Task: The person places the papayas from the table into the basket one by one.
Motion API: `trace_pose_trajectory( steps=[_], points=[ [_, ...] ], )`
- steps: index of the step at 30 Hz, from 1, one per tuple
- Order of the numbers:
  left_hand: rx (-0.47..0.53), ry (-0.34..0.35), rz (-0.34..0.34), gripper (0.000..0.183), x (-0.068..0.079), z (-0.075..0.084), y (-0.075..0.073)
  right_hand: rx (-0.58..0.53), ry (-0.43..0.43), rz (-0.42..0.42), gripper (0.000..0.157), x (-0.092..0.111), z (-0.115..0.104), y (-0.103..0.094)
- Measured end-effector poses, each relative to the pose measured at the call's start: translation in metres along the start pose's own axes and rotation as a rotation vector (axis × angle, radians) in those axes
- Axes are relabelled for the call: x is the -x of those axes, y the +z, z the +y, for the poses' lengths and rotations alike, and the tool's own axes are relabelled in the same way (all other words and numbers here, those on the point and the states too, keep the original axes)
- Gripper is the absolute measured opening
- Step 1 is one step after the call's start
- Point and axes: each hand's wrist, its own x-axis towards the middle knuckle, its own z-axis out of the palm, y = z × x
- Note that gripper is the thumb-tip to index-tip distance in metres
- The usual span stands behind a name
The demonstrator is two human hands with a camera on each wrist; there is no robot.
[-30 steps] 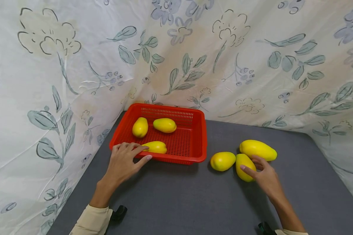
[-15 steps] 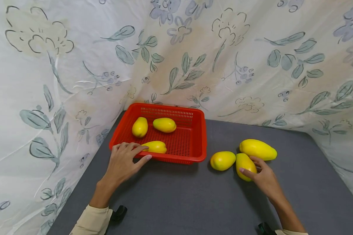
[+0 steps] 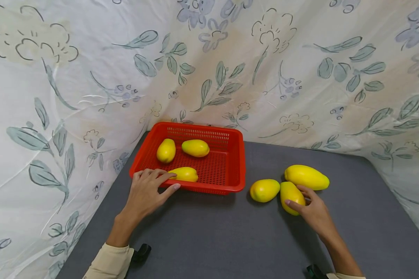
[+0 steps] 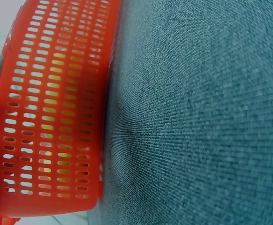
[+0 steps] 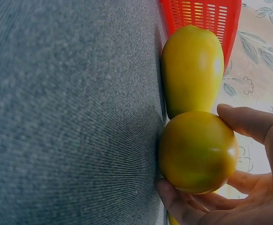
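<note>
My right hand holds a yellow mango on the table, with the thumb on its near side and fingers curled around the far side. In the right wrist view, the held mango has its rounded end toward the camera. Another mango lies against its left side, and a longer one sits just behind. At the front left of a red plastic basket, my left hand grips the rim, fingers over the edge and thumb outside. Inside are three mangoes, the nearest beside those fingers.
The basket stands at the back left of the grey table, close to a floral cloth hanging behind and along the left side. A basket wall with slots fills the left of the left wrist view.
My right thumb and fingers have settled slightly closer around the mango. My left hand stays on the basket rim, and the fruit has hardly shifted.
</note>
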Motion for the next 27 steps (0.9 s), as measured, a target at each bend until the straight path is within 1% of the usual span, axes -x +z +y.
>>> trace_pose_trajectory(
  steps=[18, 27],
  points=[
    [0.004, -0.006, -0.003, 0.048, -0.0003, 0.0022, -0.0024, -0.027, -0.003, 0.019, 0.102, 0.0028, -0.0027, -0.0031],
    [0.003, -0.006, -0.009, 0.048, -0.0004, 0.0034, -0.0026, -0.026, -0.026, 0.042, 0.101, 0.0052, -0.0062, -0.0056]
  ],
)
